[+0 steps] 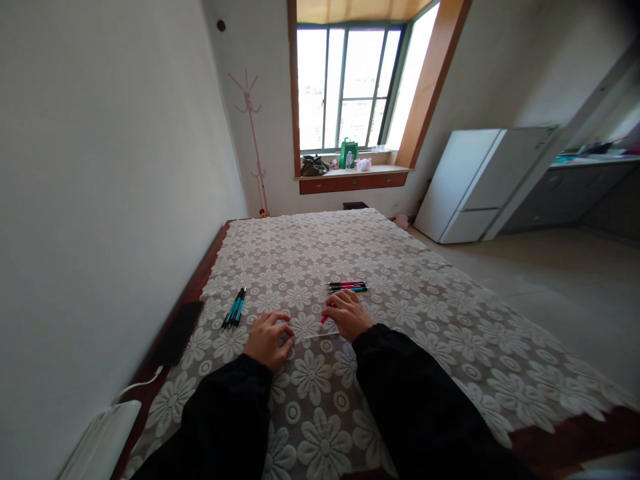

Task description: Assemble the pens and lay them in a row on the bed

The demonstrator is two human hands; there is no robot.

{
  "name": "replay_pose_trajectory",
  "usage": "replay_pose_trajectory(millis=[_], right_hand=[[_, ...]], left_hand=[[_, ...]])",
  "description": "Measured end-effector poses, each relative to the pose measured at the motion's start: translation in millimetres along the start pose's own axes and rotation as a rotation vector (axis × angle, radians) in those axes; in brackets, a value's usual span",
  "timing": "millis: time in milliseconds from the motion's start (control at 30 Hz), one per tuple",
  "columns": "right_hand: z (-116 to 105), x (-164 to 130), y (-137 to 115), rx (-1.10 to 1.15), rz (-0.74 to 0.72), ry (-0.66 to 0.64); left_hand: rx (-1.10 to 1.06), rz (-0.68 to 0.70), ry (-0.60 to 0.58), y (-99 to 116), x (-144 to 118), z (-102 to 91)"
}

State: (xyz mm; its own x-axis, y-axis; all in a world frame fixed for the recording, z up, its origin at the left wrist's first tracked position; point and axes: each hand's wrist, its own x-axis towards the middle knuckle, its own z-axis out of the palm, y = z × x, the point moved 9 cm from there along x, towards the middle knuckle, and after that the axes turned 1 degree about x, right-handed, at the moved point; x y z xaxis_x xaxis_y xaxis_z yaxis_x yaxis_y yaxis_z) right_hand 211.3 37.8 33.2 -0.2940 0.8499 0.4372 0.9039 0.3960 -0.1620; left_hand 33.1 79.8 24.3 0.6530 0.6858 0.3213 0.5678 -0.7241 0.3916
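My right hand (349, 313) is closed around a slim red pen (325, 319), and most of it is hidden by the fingers. My left hand (270, 339) rests low over the tablecloth, its fingers loosely curved, with no object visible in them. Between the two hands runs a thin whitish edge (321, 335); what it belongs to cannot be made out. Just beyond my right hand lies a small row of pens (347, 286), red, black and blue. Left of my left hand, several blue-and-black pens (234, 310) lie bunched together.
A flower-patterned cloth (325, 443) covers the table. A black tablet-like slab (176, 333) with a white cable lies along the left edge, near a white object (107, 440). Farther off are a pink coat stand (254, 133), a window sill with bags and a white fridge (470, 173).
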Motion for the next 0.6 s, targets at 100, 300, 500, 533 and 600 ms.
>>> replay_pose_trajectory(millis=[100,300,500,533,600], right_hand=[[-0.8,-1.8,8.8,-0.028,0.043,0.001],[4.3,-11.2,40.8,-0.107,0.233,-0.087],[-2.6,-8.5,32.7,-0.041,0.216,-0.030],[-4.0,-6.6,25.5,-0.006,0.177,-0.020],[-3.7,-3.3,9.3,0.059,0.089,-0.033]], left_hand=[[-0.009,0.007,0.009,1.7,0.5,-1.3],[-0.015,-0.002,0.032,1.9,-0.2,-4.2],[-0.011,0.005,0.029,1.5,-0.5,-2.8],[-0.011,0.007,0.030,1.6,-0.4,-2.8],[-0.012,0.010,0.027,2.1,-0.2,-2.9]])
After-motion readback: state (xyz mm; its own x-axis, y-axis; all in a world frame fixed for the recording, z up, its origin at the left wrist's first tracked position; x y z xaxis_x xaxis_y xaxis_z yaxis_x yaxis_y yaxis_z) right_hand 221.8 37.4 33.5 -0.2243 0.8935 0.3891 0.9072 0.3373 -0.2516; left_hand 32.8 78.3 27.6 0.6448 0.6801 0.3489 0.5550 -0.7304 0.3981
